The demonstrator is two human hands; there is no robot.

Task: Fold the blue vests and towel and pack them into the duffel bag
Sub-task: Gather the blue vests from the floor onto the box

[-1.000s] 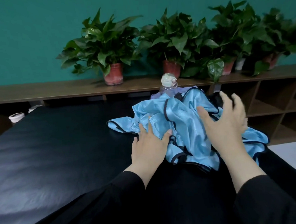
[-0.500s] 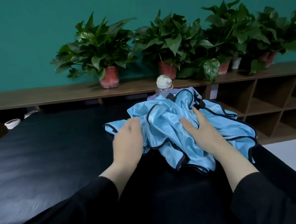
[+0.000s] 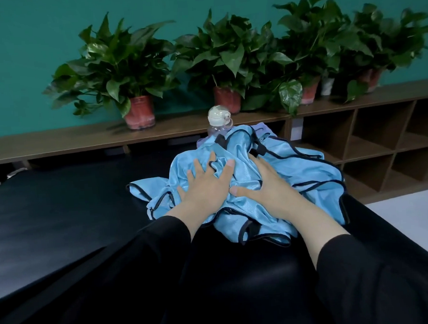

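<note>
A crumpled heap of light blue vests (image 3: 301, 179) with black trim lies on the black table top (image 3: 60, 208), right of centre. My left hand (image 3: 207, 184) lies on the heap's left side, fingers spread and fairly straight, with a fold bunched between thumb and forefinger. My right hand (image 3: 267, 186) presses on the middle of the heap, thumb splayed left, fingertips hidden among the folds. A lavender towel (image 3: 261, 128) peeks out behind the heap. I cannot make out a duffel bag.
A clear water bottle (image 3: 219, 121) with a cream lid stands just behind the heap. Several potted plants (image 3: 139, 111) line a wooden shelf (image 3: 56, 144) at the teal wall. Open cubbies (image 3: 382, 146) are at the right, with pale floor (image 3: 411, 215) beyond the table edge.
Both hands have moved inward onto the top of the heap and now lie close together. The vests are bunched more tightly than before.
</note>
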